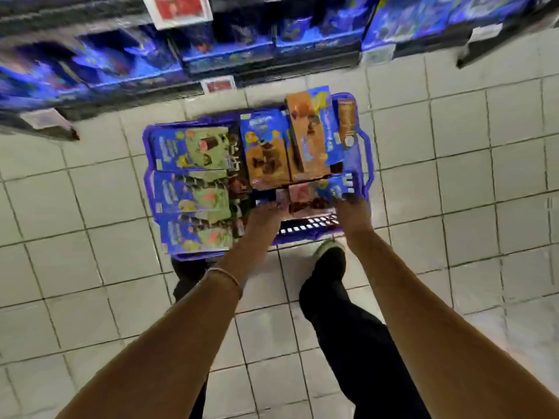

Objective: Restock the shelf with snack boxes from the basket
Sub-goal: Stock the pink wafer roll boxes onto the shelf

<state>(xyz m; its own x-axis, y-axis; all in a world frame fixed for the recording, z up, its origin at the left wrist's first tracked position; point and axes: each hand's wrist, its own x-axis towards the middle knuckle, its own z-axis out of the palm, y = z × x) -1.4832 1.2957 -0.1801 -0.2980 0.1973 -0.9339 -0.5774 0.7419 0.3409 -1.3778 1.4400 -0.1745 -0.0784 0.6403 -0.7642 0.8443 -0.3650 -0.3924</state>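
A purple plastic basket stands on the tiled floor below the shelves, full of snack boxes. Three blue-and-green boxes lie stacked at its left; orange-brown boxes stand in the middle and right. At the basket's near side lies a pink-and-blue box. My left hand holds that box's left end, and my right hand grips its right end. The fingertips are blurred and partly hidden behind the box.
Dark shelves along the top carry rows of blue snack boxes, with red-and-white price tags on the edges. White floor tiles surround the basket. My dark-trousered leg and shoe stand just behind the basket.
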